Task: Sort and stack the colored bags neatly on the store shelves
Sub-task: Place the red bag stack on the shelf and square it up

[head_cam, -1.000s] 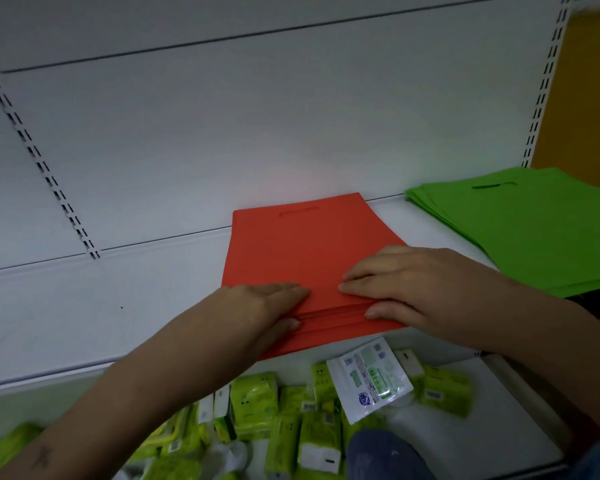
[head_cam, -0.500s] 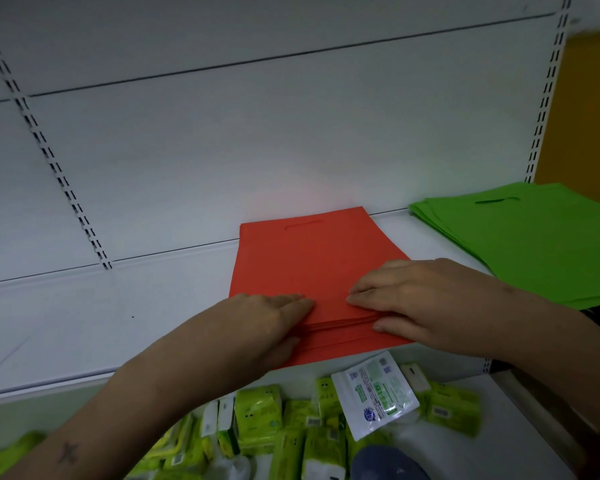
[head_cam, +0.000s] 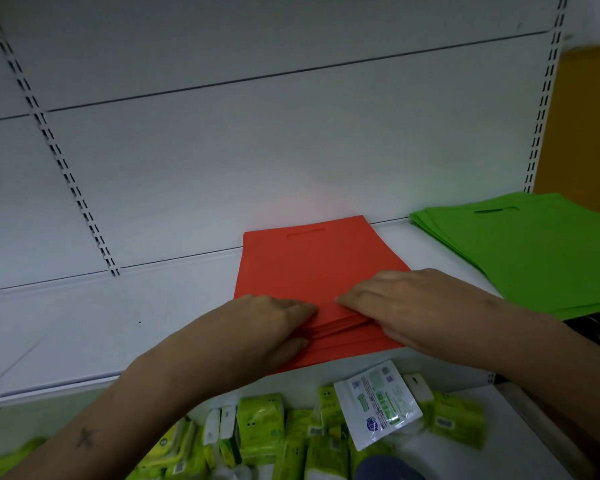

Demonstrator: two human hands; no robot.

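The stack of red bags, thin, limp and judged light and slippery, is pressed flat on the shelf at its fanned near edge under the straight fingers of left hand and right hand, where it is best squared.

white sachet print too small, nothing readable

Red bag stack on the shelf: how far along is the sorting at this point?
Done: a green stack lies flat at the shelf's right end, apart from the red. In hand: the red stack lies on the shelf, its near edges still fanned; the left hand and right hand press on them. Left: squaring that near edge. No other loose bags show.
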